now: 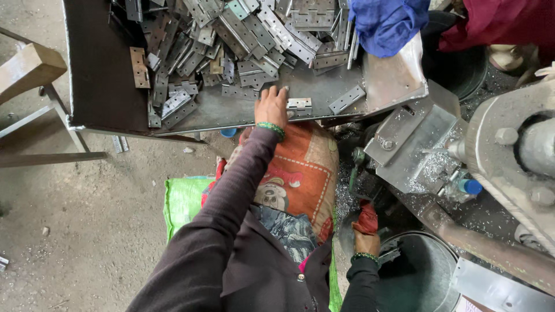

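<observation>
Left hand lies flat, fingers spread, on a hinge at the metal tray edge; right hand, grip indeterminable, nears the bucket; sharp hinge edges could cut fingers.

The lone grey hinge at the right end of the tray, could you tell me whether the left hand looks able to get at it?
Probably yes: the left hand rests on the tray, with bare metal between it and the hinge.

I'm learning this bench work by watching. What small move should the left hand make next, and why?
Probably close the left hand on the hinge beside its fingertips: the hand lies flat and open on the tray, holding nothing, and that hinge lies apart from the pile.
</observation>
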